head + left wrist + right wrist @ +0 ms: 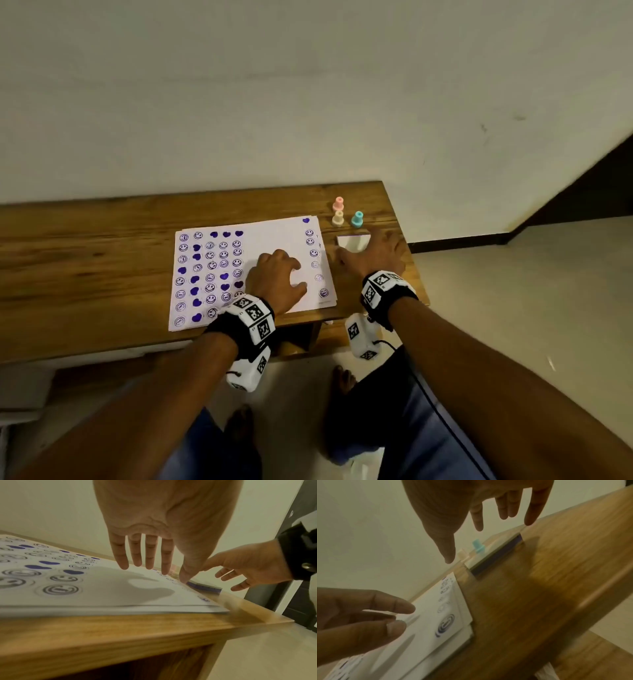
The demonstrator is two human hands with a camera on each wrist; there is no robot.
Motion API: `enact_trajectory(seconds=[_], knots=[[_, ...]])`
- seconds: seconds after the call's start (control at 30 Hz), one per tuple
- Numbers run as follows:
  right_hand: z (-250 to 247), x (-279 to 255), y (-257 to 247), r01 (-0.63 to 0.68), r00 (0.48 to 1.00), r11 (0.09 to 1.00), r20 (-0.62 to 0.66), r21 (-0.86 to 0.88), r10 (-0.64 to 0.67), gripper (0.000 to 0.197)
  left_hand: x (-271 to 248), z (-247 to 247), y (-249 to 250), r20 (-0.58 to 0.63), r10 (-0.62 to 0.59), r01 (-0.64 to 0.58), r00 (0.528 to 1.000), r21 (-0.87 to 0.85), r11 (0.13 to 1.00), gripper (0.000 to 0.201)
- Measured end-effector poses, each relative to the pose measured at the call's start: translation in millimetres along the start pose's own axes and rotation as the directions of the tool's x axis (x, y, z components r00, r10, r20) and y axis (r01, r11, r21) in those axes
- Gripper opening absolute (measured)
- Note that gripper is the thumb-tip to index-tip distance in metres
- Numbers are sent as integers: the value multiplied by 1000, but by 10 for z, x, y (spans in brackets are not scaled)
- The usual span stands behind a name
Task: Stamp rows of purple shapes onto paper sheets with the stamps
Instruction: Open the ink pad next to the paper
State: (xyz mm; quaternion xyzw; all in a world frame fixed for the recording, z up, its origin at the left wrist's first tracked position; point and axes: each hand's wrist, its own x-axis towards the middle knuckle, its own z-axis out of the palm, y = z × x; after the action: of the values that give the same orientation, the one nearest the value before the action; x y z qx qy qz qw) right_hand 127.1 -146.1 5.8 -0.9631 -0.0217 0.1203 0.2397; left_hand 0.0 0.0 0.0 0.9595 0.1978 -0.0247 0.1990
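On the grainy wooden table [102, 246], left hand [274, 274] over smooth stamped paper [274, 236], right hand [373, 255] above flat ink pad [352, 241], fingers spread, empty.

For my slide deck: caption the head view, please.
Left hand over the stamped paper; right hand open above the ink pad.

left hand [277, 274] spread, right hand [373, 255] spread

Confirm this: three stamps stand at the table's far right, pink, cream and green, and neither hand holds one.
One error: the third stamp is blue, not green, as the head view shows. The pink stamp and cream stamp stand beside it, and neither the left hand nor the right hand holds one.
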Motion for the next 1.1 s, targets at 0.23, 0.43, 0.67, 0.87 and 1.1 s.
enact_trajectory(seconds=[0.23, 0.43, 0.67, 0.87, 1.1], knots=[[102, 15, 62, -11, 999, 998, 47, -55, 14, 87, 64, 95, -24, 64, -21, 16, 998, 79, 997, 50], [-39, -10, 73, -14, 999, 999, 36, 38, 13, 90, 65, 97, -18, 50, -20, 17, 999, 63, 998, 50], [-144, -204, -49, 111, 993, 994, 33, 2, -111, 93, 84, 2, 76, -60, 98, -105, 993, -127, 986, 68], [-98, -449, -178, 289, 956, 954, 84, -77, -282, 86, 186, -165, 175, -20, 170, -171, 985, -188, 967, 82], [-35, -477, -219, 320, 943, 947, 105, -15, -317, 86, 162, -175, 91, -74, 182, -191, 981, -154, 969, 67]])
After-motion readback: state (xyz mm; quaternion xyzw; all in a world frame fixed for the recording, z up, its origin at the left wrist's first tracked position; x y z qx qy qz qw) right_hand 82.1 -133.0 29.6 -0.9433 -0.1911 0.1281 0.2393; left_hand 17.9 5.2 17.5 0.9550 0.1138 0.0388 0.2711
